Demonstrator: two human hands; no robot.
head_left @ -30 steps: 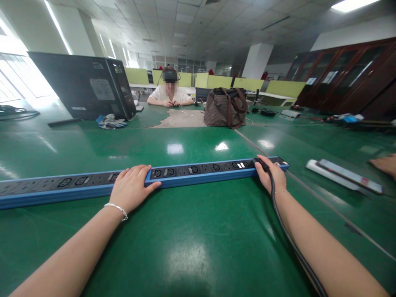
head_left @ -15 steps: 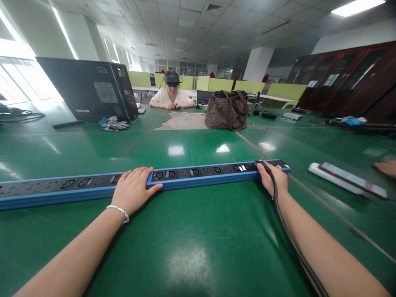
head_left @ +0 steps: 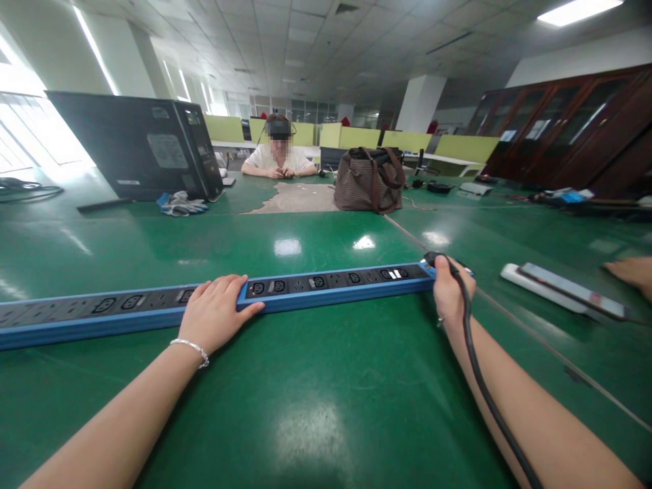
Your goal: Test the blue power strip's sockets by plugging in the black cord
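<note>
A long blue power strip (head_left: 339,296) with a row of black sockets lies across the green table. My left hand (head_left: 211,311) is wrapped over its middle, fingers on the far edge and thumb at the near side. Near the strip's right end, my right hand (head_left: 452,291) grips a black power plug (head_left: 434,258), which appears tilted just above the strip's surface. The plug's black cable (head_left: 473,353) runs down along my right forearm. My right fingers partly hide the strip's end.
A white power strip (head_left: 550,293) with a flat device on it lies to the right, near another person's hand (head_left: 629,272). Further back stand a black computer case (head_left: 127,146), gloves (head_left: 182,204) and a brown bag (head_left: 364,183). A person (head_left: 278,159) sits opposite.
My right hand has lifted the plug away from the strip's sockets and shifted slightly right. My left hand stays in the same place on the strip.
</note>
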